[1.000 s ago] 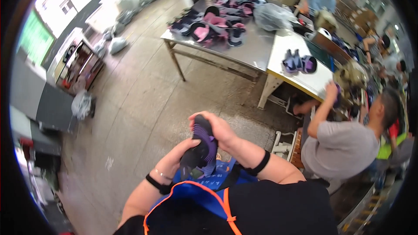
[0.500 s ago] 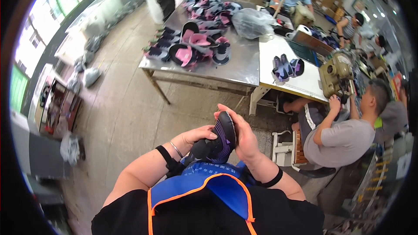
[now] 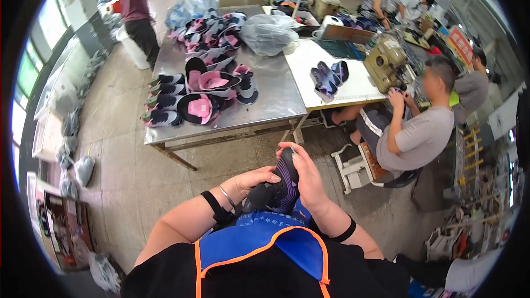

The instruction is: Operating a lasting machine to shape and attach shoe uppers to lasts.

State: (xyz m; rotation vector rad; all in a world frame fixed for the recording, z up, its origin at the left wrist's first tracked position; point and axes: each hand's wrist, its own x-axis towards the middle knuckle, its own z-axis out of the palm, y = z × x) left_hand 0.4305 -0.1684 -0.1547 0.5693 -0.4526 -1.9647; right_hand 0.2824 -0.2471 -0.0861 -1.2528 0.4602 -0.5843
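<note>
In front of my blue apron (image 3: 243, 240) with orange trim I hold a black shoe upper (image 3: 286, 179) with purple stripes, tilted with one end up. My left hand (image 3: 249, 182) grips its left side, thumb pressed on the dark material. Along its right side wraps my right hand (image 3: 307, 179), with the fingers curled over the top end. A tiny shiny spot shows by the right thumb; I cannot tell what it is. The palm sides of both hands are hidden.
A metal table (image 3: 270, 102) ahead bears several pink, grey and black shoe uppers (image 3: 201, 80) and a clear plastic bag (image 3: 269, 34). To its right, a white table (image 3: 309, 58) carries purple-black uppers (image 3: 329, 77). A seated person (image 3: 422, 127) works at a sewing machine (image 3: 386, 60). Bags (image 3: 84, 170) lie left.
My view has turned, so the tables and the seated person appear further left. Both hands keep the shoe upper, and the right fingers now bend more over its top end.
</note>
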